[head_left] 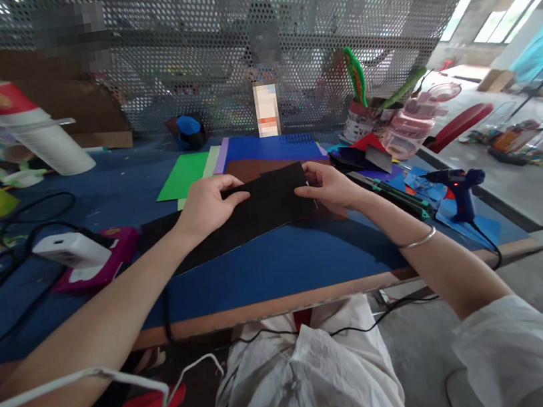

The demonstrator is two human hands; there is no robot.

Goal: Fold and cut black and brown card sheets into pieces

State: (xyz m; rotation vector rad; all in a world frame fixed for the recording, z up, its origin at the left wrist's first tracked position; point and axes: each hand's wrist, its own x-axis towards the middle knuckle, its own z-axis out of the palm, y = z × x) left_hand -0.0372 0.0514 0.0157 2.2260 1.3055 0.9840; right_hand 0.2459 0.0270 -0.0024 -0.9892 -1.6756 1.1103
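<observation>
A long strip of black paper (257, 213) is held slantwise above the blue table, its right end higher than its left. My left hand (211, 205) is closed on its upper edge, thumb on the near face and fingers behind. At the strip's right end, my right hand (327, 185) pinches it between thumb and fingers. Behind the strip lie a brown sheet (241, 168), a blue sheet (256, 148) and green paper (187, 175). The left part of the strip passes behind my left forearm.
At right, a blue glue gun (462, 193) with a lit red light stands near a green-edged paper trimmer (394, 194). A pink bottle (418, 119) is behind them. To the left are a purple power strip (123, 248), black cables and stacked paper cups (47, 137). A perforated metal panel (210, 57) rises behind.
</observation>
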